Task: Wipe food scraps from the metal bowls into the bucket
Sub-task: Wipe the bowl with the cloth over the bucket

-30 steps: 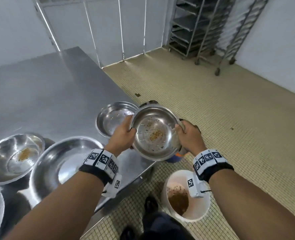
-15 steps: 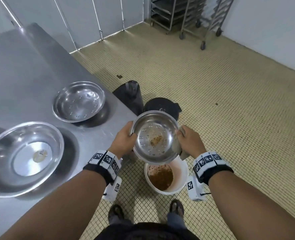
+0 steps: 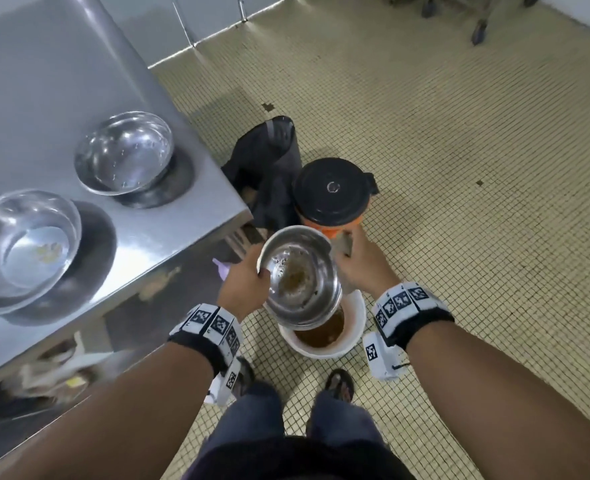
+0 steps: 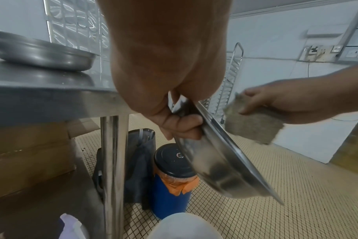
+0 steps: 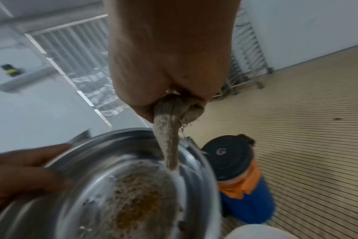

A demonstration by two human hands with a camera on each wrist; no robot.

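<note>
My left hand (image 3: 243,284) grips the rim of a metal bowl (image 3: 300,277), thumb inside and fingers (image 4: 180,125) curled under the rim. The bowl (image 4: 221,165) is tilted over the white bucket (image 3: 354,336) on the floor and holds brown scraps (image 5: 137,198) in its bottom. The bucket carries brown waste. My right hand (image 3: 362,268) is beside the bowl's right rim and pinches a grey-brown scouring pad (image 4: 253,124); the pad (image 5: 168,135) hangs down onto the bowl's upper rim.
A steel table (image 3: 61,98) stands at the left with two more bowls, one wet (image 3: 124,152) and one larger with a few scraps (image 3: 23,242). A blue drum with a black lid (image 3: 329,192) and a dark bag (image 3: 262,168) stand behind the bucket. My feet are just below it.
The bowl has moved off the table and down over the bucket and tilted more steeply. My right hand has let go of the rim and now holds only the pad beside it.
</note>
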